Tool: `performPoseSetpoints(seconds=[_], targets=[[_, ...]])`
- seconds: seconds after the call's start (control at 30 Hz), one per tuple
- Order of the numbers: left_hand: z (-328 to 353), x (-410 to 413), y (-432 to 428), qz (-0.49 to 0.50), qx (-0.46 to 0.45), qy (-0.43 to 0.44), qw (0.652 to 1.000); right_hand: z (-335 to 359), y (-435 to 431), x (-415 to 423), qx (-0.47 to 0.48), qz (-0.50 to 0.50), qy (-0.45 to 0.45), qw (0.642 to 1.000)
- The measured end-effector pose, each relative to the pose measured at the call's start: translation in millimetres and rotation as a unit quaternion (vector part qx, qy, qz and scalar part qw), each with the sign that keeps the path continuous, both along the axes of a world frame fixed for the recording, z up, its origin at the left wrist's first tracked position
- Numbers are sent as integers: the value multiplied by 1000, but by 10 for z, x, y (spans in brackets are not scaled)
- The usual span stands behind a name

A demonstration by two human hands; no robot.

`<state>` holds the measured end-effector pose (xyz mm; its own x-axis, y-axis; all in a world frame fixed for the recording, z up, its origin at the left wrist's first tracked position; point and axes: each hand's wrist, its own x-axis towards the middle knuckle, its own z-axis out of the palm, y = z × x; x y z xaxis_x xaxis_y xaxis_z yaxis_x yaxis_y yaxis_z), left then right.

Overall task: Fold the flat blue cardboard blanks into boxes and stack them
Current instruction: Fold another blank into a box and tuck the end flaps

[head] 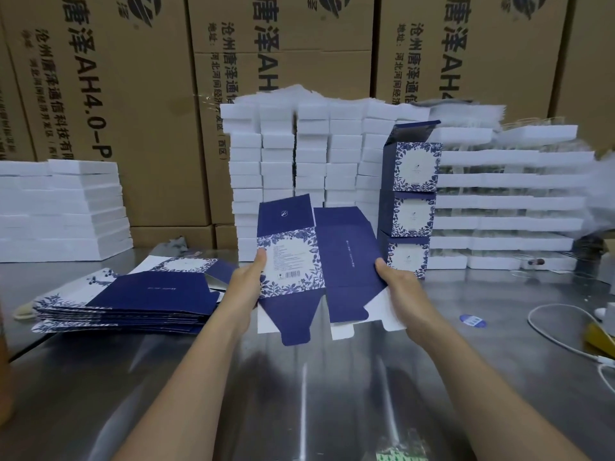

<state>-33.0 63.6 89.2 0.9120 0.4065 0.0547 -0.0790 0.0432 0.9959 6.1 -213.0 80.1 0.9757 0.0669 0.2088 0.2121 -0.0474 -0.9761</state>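
Observation:
A flat blue cardboard blank (319, 261) with a white floral panel is held upright above the steel table, between both hands. My left hand (248, 282) grips its left edge, thumb on the floral panel. My right hand (397, 282) grips its right edge, thumb on the plain blue panel. A pile of flat blanks (133, 294) lies on the table at the left. Three folded blue boxes (411, 207) stand stacked in a column behind the blank at the right, the top one with its lid flap open.
Stacks of white foam trays (299, 168) rise behind the blank, with more at the left (60, 211) and right (506, 201). Brown shipping cartons (133, 94) form the back wall. A white cable (549, 327) and a blue sticker (472, 321) lie on the steel table (316, 394) at right.

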Motion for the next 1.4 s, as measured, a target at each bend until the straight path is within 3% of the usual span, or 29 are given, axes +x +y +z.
performPoseSetpoints(seconds=[0.17,0.3,0.6,0.87,1.07,1.27,1.4], targets=[[-61,46,-62,-45,61,35,996,53,-71,30,48,-59,-7,997],[-59,29,-48,-40,72,16,996,0,-64,76,26,-40,12,999],[-32,-12,46,-25,-16,4,1000,3,-123,29,-9,85,37,996],[-37,-72,24,-117,-25,15,993,9,-124,45,26,50,20,998],[-14,-54,88,-49,-45,22,998,25,-112,-20,4,106,46,993],[-6,-97,23,-88,-59,46,993,13,-89,13,-15,43,36,998],[61,-116,-77,-125,-93,23,987,-9,-104,78,50,-15,53,997]])
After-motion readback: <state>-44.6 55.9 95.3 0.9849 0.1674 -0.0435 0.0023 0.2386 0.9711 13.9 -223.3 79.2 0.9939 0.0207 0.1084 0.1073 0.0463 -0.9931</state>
